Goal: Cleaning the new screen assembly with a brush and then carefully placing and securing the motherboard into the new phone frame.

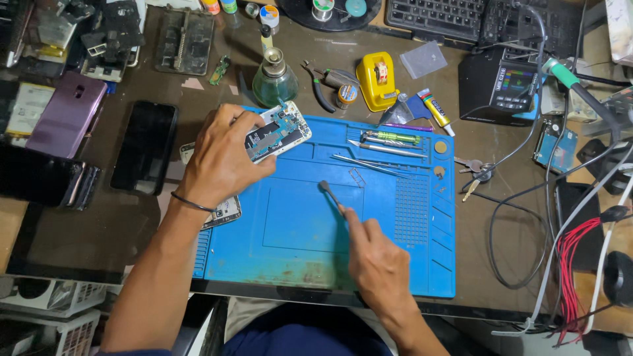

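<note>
Left hand [221, 155], fingers closed around an opened phone [277, 132] at the blue mat's [395, 264] upper left. Right hand [376, 260] pinches a small brush [330, 193] mid-frame. Behind, a glass bottle [274, 80] holds clear liquid.

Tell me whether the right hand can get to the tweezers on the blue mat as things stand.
Probably yes. The right hand already holds a small brush, but the tweezers lie uncovered on the blue mat just beyond it, with nothing between; the brush would have to go first.

Opened phone [280, 132] on mat's [395, 264] rear-left corner, tweezers [366, 161] to its right, glass bottle [273, 79] behind.
</note>
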